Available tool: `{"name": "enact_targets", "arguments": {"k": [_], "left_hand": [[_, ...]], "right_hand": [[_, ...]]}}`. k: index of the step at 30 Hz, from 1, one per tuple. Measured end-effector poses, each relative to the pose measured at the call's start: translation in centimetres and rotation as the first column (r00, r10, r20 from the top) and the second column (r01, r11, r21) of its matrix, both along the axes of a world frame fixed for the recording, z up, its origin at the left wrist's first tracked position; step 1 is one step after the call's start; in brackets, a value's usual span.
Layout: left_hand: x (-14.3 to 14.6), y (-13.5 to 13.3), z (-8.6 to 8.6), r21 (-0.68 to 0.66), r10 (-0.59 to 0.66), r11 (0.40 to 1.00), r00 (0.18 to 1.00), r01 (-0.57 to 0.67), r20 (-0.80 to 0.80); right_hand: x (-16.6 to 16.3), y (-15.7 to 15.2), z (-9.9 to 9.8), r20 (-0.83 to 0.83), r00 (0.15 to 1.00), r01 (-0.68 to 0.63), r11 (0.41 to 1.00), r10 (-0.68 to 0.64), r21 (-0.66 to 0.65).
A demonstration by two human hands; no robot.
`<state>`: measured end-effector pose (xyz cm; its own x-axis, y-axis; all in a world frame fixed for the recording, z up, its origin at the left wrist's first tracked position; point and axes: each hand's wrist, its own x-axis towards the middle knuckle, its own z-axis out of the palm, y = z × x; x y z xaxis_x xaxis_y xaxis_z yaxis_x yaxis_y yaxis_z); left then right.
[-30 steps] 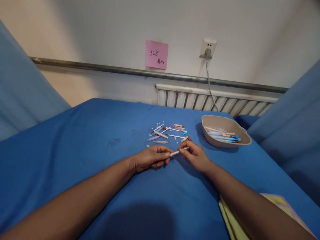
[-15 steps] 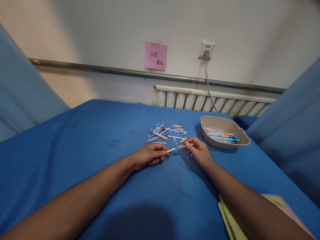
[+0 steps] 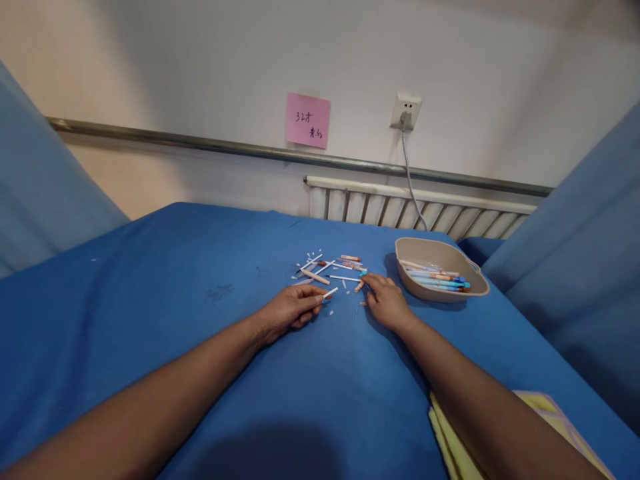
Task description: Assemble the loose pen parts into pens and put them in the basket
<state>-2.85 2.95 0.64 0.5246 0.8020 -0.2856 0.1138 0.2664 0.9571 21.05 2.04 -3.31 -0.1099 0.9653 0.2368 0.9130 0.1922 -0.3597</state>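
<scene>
My left hand (image 3: 293,308) rests on the blue cloth (image 3: 200,267), fingers closed on one end of a thin white pen refill (image 3: 330,292) that points right and away. My right hand (image 3: 385,301) lies flat a little to the right, fingers stretched toward a scatter of pen parts (image 3: 325,267). Its fingertips touch a small turquoise piece (image 3: 363,274), and a short orange piece (image 3: 359,287) lies beside its thumb. The scatter holds white refills, orange barrels and tiny white bits.
A beige tray (image 3: 473,288) with several blue and orange pens stands right of the hands. Yellow folded material (image 3: 450,440) lies at the near right edge. Behind the table are a radiator (image 3: 400,207), a wall socket with cable (image 3: 405,112) and a pink note (image 3: 307,120).
The two hands held one pen between them, then pulled apart. The left keeps the white refill; the right has moved forward to the scattered parts. The view has tilted slightly downward.
</scene>
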Motion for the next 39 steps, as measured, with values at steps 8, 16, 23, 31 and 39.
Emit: {"name": "enact_targets", "arguments": {"k": [8,16,23,31,39], "left_hand": [[-0.1,0.0,-0.1,0.047,-0.025,0.999,0.999,0.027,-0.034],[0.1,-0.3,-0.3,0.091,-0.048,0.994,0.997,0.054,-0.068],[0.1,-0.2,-0.3,0.104,-0.055,0.993,0.996,0.063,-0.077],[0.4,-0.2,0.1,0.100,-0.037,0.994,0.995,0.046,-0.093],[0.4,-0.1,0.0,0.116,-0.046,0.991,0.993,0.059,-0.111]], "right_hand": [[0.4,-0.6,1.1,0.142,0.989,0.048,0.998,-0.042,-0.039],[2.0,-0.1,1.2,0.061,0.998,-0.028,0.998,0.031,-0.061],[2.2,0.1,0.4,-0.262,0.963,-0.107,0.986,0.070,-0.131],[4.7,0.9,1.1,-0.521,0.853,-0.139,0.979,0.043,-0.146],[1.5,-0.3,0.8,-0.208,0.969,-0.154,0.983,0.131,-0.098]]}}
